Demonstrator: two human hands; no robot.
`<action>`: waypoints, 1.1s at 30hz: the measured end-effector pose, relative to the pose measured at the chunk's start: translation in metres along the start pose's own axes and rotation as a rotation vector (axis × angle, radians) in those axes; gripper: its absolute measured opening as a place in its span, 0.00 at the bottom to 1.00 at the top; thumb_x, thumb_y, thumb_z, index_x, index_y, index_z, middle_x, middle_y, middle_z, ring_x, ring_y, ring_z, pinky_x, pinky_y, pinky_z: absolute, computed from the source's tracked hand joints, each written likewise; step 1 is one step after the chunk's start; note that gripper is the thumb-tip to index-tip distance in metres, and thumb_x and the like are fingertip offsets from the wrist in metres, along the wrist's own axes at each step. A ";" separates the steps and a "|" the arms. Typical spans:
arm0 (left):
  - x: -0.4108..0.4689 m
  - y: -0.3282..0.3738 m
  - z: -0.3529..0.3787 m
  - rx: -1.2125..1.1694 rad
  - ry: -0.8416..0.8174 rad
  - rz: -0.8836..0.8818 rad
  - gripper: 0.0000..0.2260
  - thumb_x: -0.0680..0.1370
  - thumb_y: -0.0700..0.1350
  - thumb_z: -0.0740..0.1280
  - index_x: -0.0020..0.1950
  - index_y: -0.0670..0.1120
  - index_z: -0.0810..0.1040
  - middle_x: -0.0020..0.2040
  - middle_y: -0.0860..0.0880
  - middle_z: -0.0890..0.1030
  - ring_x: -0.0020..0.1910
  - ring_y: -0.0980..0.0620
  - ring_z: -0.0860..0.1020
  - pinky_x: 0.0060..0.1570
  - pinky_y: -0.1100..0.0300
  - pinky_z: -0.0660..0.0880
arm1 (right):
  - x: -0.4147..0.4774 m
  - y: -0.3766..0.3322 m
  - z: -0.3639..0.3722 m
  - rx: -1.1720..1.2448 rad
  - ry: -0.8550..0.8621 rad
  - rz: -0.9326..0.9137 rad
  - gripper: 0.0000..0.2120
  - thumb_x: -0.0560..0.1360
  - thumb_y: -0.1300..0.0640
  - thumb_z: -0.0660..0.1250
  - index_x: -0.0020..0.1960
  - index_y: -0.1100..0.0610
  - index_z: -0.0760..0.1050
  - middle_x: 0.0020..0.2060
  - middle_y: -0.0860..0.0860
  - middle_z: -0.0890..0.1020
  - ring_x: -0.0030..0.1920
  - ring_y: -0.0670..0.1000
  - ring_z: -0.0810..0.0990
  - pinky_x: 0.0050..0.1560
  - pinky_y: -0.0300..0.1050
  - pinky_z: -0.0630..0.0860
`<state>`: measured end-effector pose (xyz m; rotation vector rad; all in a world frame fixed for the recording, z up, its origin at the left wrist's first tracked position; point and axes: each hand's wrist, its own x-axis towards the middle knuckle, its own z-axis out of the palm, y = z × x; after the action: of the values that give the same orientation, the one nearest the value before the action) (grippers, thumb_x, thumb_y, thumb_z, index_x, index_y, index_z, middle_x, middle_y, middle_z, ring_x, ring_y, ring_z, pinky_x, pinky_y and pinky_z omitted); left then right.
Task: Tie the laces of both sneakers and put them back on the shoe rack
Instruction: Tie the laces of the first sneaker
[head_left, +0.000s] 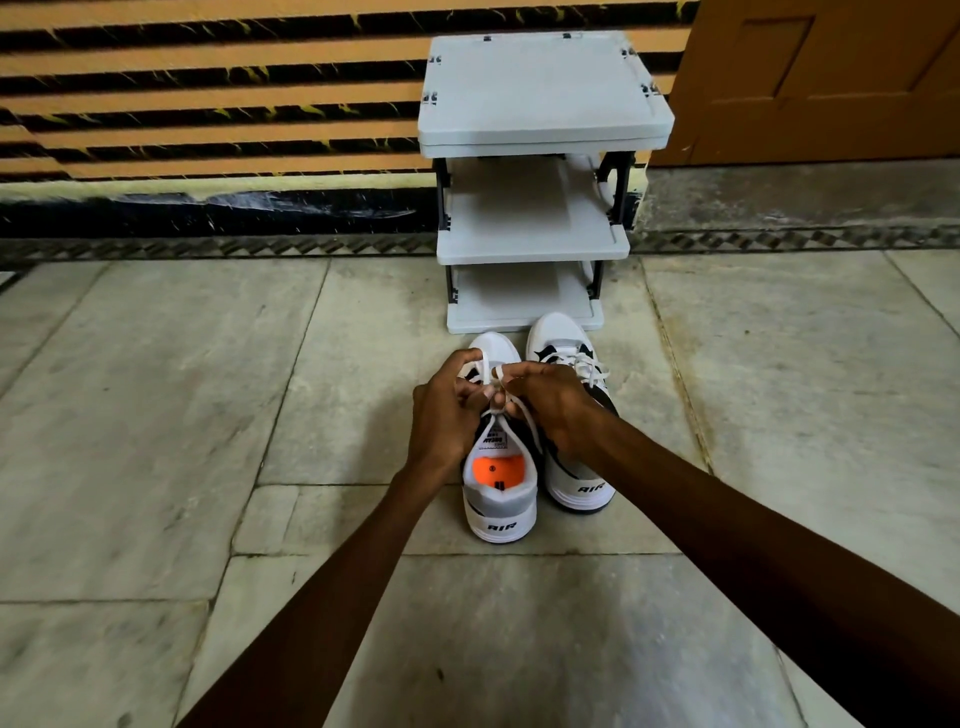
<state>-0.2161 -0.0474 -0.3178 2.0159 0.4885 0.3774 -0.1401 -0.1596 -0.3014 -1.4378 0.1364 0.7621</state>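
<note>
Pale stone slabs (156, 415) are spreading across the floor, a dark patterned border (779, 240) running along its far edge. An orange wall with black stripes (208, 104) is standing behind, and a brown wooden door (831, 78) is closing off the right corner.

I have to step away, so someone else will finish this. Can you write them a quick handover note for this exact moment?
Left hand and right hand: each pinching the white lace over the left sneaker, mid-knot.
Right sneaker sits beside it on the floor, toes toward the rack; its laces appear tied.
The visible shelves hold no shoes.
Left: finish this knot, check the right one, put both sneakers on the rack.
</note>
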 end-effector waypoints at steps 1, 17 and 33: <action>0.000 0.001 -0.001 0.008 -0.001 0.014 0.16 0.76 0.43 0.70 0.64 0.51 0.76 0.40 0.48 0.86 0.42 0.57 0.84 0.45 0.72 0.76 | 0.001 -0.001 0.001 -0.003 0.002 0.006 0.10 0.76 0.71 0.61 0.55 0.67 0.76 0.40 0.63 0.80 0.31 0.50 0.77 0.26 0.35 0.76; -0.002 0.008 -0.005 0.513 -0.143 0.272 0.23 0.74 0.43 0.68 0.68 0.58 0.68 0.45 0.47 0.84 0.44 0.42 0.81 0.42 0.52 0.79 | 0.011 0.002 -0.006 0.022 0.087 0.071 0.07 0.71 0.71 0.69 0.48 0.67 0.79 0.32 0.62 0.82 0.25 0.51 0.80 0.26 0.38 0.77; 0.000 0.009 -0.011 0.511 -0.128 0.222 0.19 0.75 0.55 0.67 0.66 0.59 0.71 0.50 0.45 0.84 0.48 0.40 0.80 0.45 0.51 0.77 | 0.005 -0.004 -0.015 -0.141 -0.206 -0.045 0.26 0.68 0.57 0.75 0.62 0.62 0.71 0.43 0.56 0.85 0.44 0.54 0.80 0.47 0.50 0.73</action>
<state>-0.2196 -0.0425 -0.3043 2.5837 0.2985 0.2711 -0.1284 -0.1716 -0.3033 -1.4804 -0.1095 0.8915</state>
